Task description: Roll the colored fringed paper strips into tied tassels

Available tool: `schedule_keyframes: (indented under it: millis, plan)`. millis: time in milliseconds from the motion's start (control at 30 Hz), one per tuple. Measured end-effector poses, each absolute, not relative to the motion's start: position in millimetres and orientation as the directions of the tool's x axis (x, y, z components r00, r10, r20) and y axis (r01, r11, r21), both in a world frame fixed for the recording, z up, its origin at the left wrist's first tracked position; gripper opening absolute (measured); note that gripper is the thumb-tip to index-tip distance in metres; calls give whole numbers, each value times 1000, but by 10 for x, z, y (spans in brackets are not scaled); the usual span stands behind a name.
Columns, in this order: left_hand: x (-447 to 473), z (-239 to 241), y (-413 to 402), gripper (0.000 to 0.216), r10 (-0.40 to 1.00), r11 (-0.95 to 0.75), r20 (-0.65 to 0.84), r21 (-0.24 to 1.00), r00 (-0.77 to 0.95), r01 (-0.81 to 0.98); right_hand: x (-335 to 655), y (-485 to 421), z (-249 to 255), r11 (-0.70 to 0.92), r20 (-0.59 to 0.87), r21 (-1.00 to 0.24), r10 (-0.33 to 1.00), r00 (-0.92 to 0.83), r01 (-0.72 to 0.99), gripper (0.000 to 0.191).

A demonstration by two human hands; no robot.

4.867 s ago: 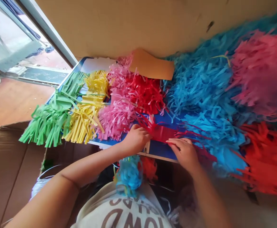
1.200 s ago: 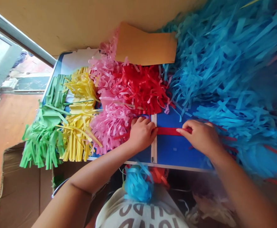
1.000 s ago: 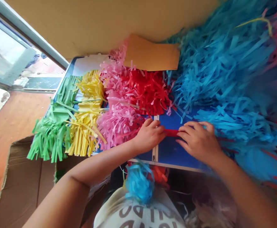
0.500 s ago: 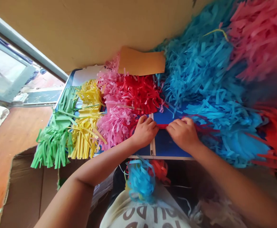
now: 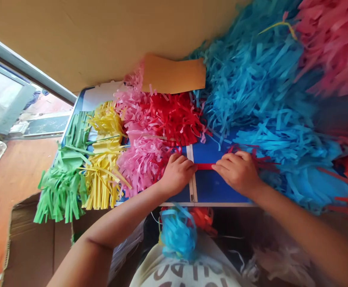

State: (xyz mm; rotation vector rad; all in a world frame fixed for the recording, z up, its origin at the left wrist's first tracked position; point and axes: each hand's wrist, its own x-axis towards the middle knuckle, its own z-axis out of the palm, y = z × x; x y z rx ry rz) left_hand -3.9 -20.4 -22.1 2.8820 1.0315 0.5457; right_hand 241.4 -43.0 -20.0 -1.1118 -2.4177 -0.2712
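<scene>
Green fringe (image 5: 61, 175), yellow fringe (image 5: 104, 159), pink fringe (image 5: 138, 155) far side of grip, leftward. Red fringe pile (image 5: 174, 117) just above. Brown card (image 5: 174, 75) beyond. Blue fringe heap (image 5: 260, 91) right. Cardboard box (image 5: 27, 247) lower left.

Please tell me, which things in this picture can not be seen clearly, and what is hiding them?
- Red paper strip, head view: only a short part shows; the left hand and right hand cover its ends.
- Blue board: mostly buried under fringe bundles.
- Shirt lettering: cut off by the bottom edge.
- Pink fringe, top right: blurred, cut by the frame edge.
- Fingertip grip: hidden beneath the hands.
</scene>
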Motion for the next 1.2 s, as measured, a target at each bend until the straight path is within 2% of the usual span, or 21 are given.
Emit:
schedule_keyframes:
  millis: [133,233,333,533,700,800,867,967,1100,1133,1200]
  plan:
    - [-191,-315,-166,22,721,-683,254,416,644,601,2613,-438,-317,579,412,-347,801,-435,737,15]
    - [-226,-330,-152,23,790,-592,248,546,560,593,2668,-412,-358,503,319,-482,863,-392,717,18]
    - [-201,-302,-158,25,828,-543,238,571,508,616,2663,-371,-351,455,264,-527,890,-371,717,18]
    - [-135,-273,-161,24,847,-521,205,502,490,690,2612,-329,-324,413,253,-565,911,-327,714,20]
    - [-75,-212,-129,25,858,-498,92,385,505,777,2574,-306,-318,357,205,-519,934,-292,777,22]
    - [-37,-110,-104,15,847,-512,11,287,531,810,2533,-309,-244,342,181,-414,939,-292,843,15]
    - [-16,-47,-103,12,786,-610,36,213,617,764,2494,-327,-161,428,226,-293,900,-373,855,8]
    - [18,-5,-142,17,621,-784,115,77,775,616,2430,-360,-56,619,314,-99,763,-565,779,11]
    - [113,-50,-216,20,547,-830,172,-18,819,558,2376,-353,-53,716,333,114,626,-705,689,20]
    - [143,-72,-226,20,553,-824,193,-19,811,566,2369,-342,-69,717,336,137,615,-713,683,23]
    - [198,-119,-227,22,568,-809,239,-16,788,588,2356,-323,-93,711,351,93,631,-691,697,22]
